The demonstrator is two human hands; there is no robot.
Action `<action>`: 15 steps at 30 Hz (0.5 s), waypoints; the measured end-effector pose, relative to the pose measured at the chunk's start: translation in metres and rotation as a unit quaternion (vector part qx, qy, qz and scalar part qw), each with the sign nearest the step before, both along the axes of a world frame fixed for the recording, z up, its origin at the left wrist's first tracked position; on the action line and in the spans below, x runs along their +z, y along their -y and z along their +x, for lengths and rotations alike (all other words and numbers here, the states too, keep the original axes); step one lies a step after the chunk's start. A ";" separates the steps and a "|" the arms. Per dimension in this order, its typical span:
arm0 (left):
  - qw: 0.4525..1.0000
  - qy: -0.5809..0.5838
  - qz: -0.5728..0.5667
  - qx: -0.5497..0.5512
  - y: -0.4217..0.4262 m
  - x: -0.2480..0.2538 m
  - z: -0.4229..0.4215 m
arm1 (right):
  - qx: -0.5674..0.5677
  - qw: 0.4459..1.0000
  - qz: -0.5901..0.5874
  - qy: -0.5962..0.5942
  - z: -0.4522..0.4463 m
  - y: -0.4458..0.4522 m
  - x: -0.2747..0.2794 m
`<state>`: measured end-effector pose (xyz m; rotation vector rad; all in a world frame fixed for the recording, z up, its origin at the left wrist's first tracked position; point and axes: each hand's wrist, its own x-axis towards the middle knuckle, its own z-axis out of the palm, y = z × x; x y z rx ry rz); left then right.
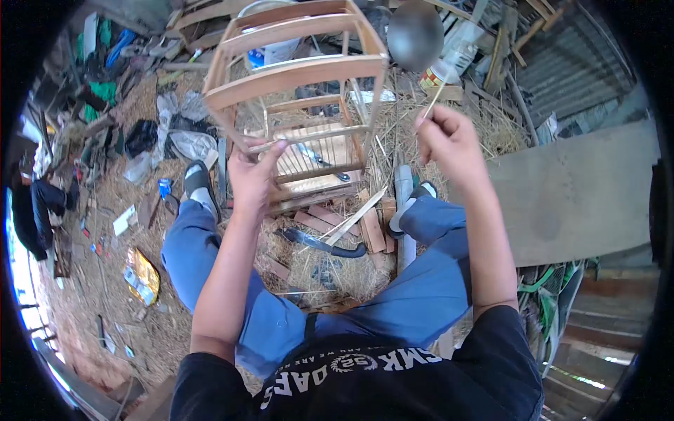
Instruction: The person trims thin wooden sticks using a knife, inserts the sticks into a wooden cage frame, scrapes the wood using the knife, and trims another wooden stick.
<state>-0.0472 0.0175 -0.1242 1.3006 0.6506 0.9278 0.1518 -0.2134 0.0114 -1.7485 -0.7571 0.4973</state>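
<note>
The left hand [254, 172] grasped the lower rail of a pale brown wooden frame with curved crosspieces and thin upright slats [298, 76], which stood tilted in front of the seated person, above the straw-strewn ground [316, 274]. The right hand [446, 140], raised to the right of the frame and apart from it, pinched a thin pale wooden stick [435, 98] between thumb and fingers (its tip pointed up and away). Between the person's legs, on the straw, lay a dark curved-handled blade [323, 243], near flat reddish-brown wooden pieces [372, 228] and a long pale split strip [357, 216]. Farther left lay a crumpled gold-coloured packet [142, 276]; a large flat grey-brown board [576, 193] was at the right.
</note>
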 end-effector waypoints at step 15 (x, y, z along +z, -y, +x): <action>0.959 0.075 -0.076 -0.263 0.053 0.034 0.198 | -0.083 0.981 -0.141 0.106 0.121 0.146 0.021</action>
